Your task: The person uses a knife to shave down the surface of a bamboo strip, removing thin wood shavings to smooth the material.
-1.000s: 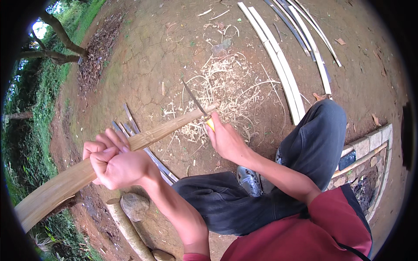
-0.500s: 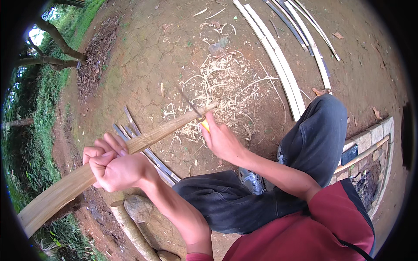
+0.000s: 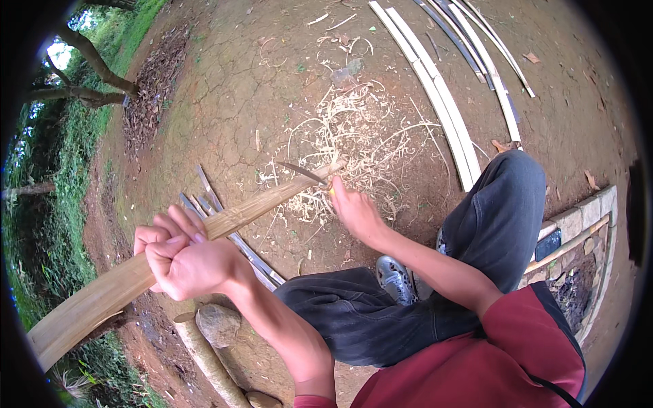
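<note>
A long split bamboo strip (image 3: 262,204) runs slantwise from the lower left to the middle of the view. My left hand (image 3: 187,255) is closed around it partway along. Near the strip's far end, my right hand (image 3: 357,211) grips a knife (image 3: 304,171) by its yellow handle, most of which the fingers cover. The dark blade points left and lies across the strip close to its tip. Below that end, a heap of pale curled shavings (image 3: 364,129) covers the ground.
Long pale strips (image 3: 435,102) lie at the upper right beside darker ones. Several dark strips (image 3: 248,251) rest under the bamboo. A log (image 3: 207,357) and a stone (image 3: 218,325) are at the lower left. At the right, a phone (image 3: 547,245) sits on a brick border (image 3: 578,214).
The knife blade has turned from pointing steeply up to lying flatter toward the left. My right hand has shifted slightly right along with it. My left hand keeps its hold on the strip.
</note>
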### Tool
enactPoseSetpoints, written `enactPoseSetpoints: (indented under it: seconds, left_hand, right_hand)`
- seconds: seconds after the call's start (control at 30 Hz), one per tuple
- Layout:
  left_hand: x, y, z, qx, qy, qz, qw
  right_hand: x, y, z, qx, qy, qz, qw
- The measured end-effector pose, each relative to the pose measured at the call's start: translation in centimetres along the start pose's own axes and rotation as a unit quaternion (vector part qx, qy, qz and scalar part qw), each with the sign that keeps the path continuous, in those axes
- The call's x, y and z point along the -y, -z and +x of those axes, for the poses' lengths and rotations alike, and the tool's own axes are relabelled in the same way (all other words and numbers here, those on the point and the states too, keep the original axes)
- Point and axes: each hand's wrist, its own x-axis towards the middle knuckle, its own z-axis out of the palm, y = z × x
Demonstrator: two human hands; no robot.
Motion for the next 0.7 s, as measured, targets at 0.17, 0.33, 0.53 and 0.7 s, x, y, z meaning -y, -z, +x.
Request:
enactPoseSetpoints:
  seconds: [0.17,0.33,0.53,0.7]
  left_hand:
    - [-0.2,-1.4,-0.2,0.041,-0.026,-0.041,0.998]
    - [0.3,0.7,0.6,0.021,0.004,-0.042,0.999]
    - [0.8,1.9,2.0,0.133,0.064,-0.135,0.98]
    - [0.7,1.4,2.2,0.152,0.08,-0.152,0.973]
  right_hand:
    - [-15.7,-7.2,2.7,-0.033,-0.165,-0.145,0.975]
    - [-5.0,-0.3,2.6,-0.049,-0.078,0.031,0.995]
    - [3.4,7.4,-0.9,-0.035,0.006,0.124,0.992]
    - [4.8,7.8,-2.6,0.005,0.098,0.198,0.975]
